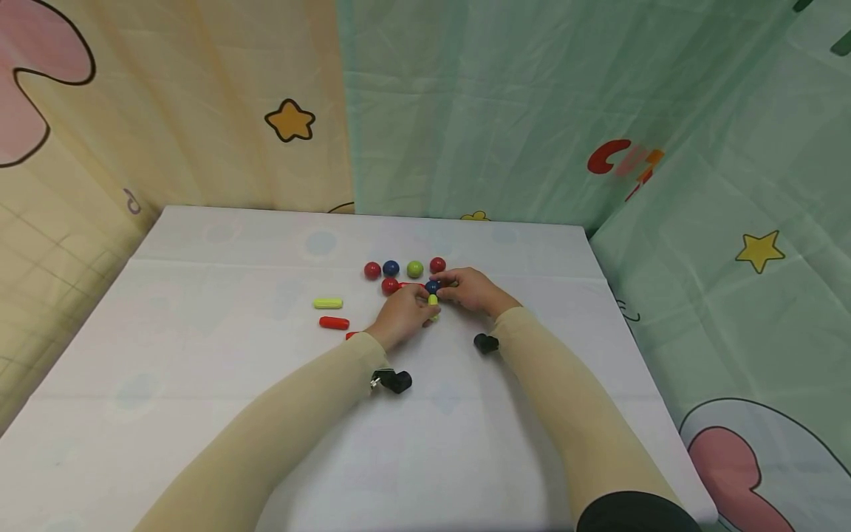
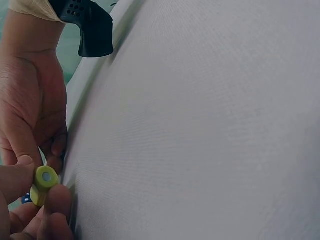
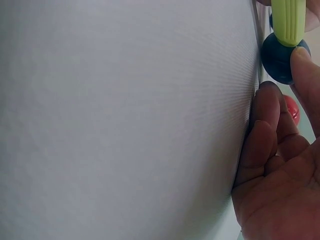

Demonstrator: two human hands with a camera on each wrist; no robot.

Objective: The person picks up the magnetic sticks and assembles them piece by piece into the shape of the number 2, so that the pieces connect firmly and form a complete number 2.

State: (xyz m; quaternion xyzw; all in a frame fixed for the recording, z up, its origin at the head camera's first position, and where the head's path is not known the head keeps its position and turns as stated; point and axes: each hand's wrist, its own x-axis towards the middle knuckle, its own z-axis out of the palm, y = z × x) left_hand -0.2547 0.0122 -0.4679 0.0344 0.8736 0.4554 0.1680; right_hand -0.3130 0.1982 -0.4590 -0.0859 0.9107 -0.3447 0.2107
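Note:
My left hand [image 1: 400,316] pinches a short yellow-green rod [image 1: 433,301] between thumb and fingers. In the left wrist view the rod's near end [image 2: 46,176] shows a round silvery disc. A dark blue ball [image 3: 279,59] meets the rod's far end in the right wrist view. My right hand [image 1: 473,290] holds that ball, its thumb [image 3: 305,70] pressed on the side. A red rod [image 1: 412,284] runs between this blue ball and a red ball [image 1: 390,286], partly hidden by my left hand.
Behind the hands sit a red ball [image 1: 372,270], a blue ball [image 1: 391,268], a green ball [image 1: 415,269] and another red ball [image 1: 437,264]. Left of them lie a yellow rod [image 1: 328,303] and a red rod [image 1: 334,323]. Another red piece [image 1: 351,335] is mostly covered by my left arm.

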